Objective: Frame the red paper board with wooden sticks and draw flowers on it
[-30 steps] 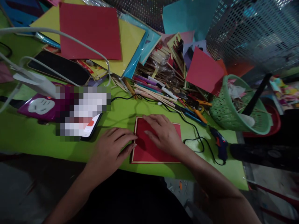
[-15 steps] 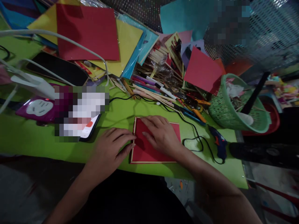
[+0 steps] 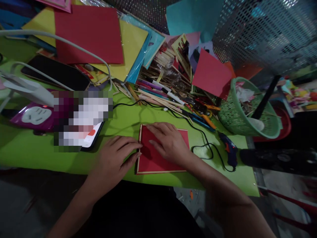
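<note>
**Left-hand grip (image 3: 114, 157) narrow at the edge of a red panel (image 3: 160, 162)**

Left thumb and index tips stand close together against the pale strip (image 3: 138, 162) on the panel's left side; I cannot tell whether they pinch it or only brace it. Spread flat, the right hand (image 3: 170, 140) lies over the panel's middle and upper part and grasps nothing. The panel lies flat near the front edge of the green tabletop (image 3: 37, 152), between a phone (image 3: 90, 140) and a glue gun (image 3: 230, 150). Pale edging also shows along its near and far sides; its right side, partly covered, looks bare. The step in hand appears to be steadying and lining up the left strip. The next move calls for even pressure, keeping the strip flush without shifting the panel.
</note>
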A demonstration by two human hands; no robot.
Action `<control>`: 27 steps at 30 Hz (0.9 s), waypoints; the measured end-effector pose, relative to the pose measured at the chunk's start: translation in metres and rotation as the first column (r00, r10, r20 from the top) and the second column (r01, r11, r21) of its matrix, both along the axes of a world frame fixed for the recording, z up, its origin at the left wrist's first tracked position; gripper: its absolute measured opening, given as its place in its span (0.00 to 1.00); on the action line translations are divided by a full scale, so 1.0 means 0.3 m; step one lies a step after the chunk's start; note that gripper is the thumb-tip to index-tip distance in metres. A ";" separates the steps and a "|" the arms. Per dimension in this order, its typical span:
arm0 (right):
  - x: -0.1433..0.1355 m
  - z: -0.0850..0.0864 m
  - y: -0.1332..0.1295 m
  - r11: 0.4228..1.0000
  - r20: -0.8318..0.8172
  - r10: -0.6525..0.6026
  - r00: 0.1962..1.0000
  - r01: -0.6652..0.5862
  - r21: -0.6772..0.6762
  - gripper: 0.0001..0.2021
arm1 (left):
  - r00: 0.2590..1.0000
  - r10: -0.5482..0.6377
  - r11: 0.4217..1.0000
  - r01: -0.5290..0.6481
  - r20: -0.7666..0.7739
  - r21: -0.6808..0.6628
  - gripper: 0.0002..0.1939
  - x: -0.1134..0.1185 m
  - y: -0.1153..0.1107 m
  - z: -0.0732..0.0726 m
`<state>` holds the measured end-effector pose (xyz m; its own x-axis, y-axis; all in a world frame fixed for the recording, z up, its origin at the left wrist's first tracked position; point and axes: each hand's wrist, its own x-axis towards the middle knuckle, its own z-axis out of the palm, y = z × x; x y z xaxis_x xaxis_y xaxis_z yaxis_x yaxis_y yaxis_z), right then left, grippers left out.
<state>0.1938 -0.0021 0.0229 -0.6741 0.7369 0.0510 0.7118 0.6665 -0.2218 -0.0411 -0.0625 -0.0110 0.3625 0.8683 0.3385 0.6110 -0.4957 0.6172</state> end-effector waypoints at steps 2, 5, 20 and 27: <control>0.027 0.014 0.006 1.000 -0.042 -0.023 0.999 0.024 0.015 0.22 | 1.000 -0.003 1.000 0.003 -0.002 -0.001 0.10 0.000 0.004 -0.004; 0.086 0.042 0.006 0.995 -0.085 -0.090 0.992 0.092 0.027 0.21 | 1.000 -0.003 1.000 0.003 -0.002 0.008 0.10 -0.002 0.008 -0.012; 0.323 0.001 -0.076 0.948 -0.028 -0.313 0.949 0.314 0.055 0.23 | 0.976 0.008 0.988 0.027 -0.220 0.155 0.27 0.073 0.093 0.013; 0.330 -0.023 -0.083 0.955 -0.005 -0.292 0.956 0.292 0.048 0.22 | 0.952 -0.014 0.988 0.060 -0.306 0.139 0.29 0.082 0.107 -0.027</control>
